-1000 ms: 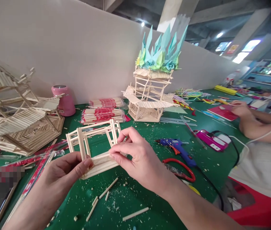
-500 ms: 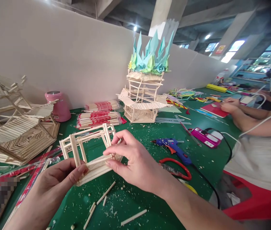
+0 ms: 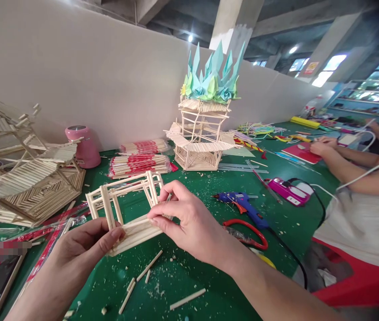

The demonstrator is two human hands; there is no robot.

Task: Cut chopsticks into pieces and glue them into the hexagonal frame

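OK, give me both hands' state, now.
Left hand: closed, holding the left side of the stick frame.
Right hand: closed, fingers pinched at its right side.

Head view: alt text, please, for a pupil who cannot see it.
Left hand and right hand hold a small stick frame above a green table. Behind it stands a stick tower topped with teal folded paper; a blue glue gun lies at right.

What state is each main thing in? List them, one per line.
Pale wooden-stick frame: held by left hand and right hand.
Blue plastic glue gun: lying on its side.
Red-handled tool: lying flat.
Pink cylindrical bottle: upright.
Magenta plastic power strip: lying flat.
Teal-topped wooden-stick pavilion: upright.
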